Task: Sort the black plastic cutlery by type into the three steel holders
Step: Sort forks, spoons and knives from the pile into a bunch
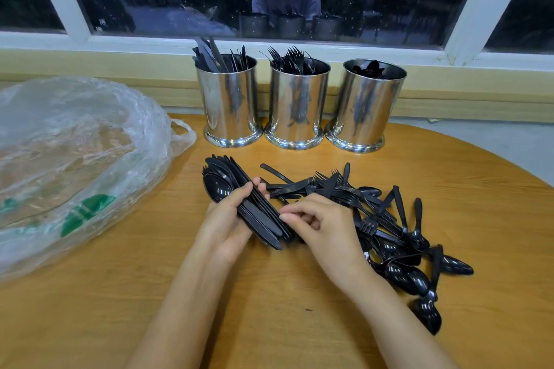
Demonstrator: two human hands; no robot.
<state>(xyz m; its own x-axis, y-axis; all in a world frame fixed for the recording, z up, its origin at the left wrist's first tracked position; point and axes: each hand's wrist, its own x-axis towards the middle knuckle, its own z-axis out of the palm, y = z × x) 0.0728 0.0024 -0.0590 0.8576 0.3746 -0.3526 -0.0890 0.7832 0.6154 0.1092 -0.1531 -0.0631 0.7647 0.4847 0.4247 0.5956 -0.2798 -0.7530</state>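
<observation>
No word, number or brand can be read anywhere; the only printing is a few green marks (87, 210) on the clear plastic bag (75, 135) lying on the worktop (449, 165), too crumpled and blurred to make out.

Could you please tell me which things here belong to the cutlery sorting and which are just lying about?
Job: knife holder, fork holder, spoon holder, loose cutlery pile, bundle held in left hand.
Lying about: plastic bag.
</observation>
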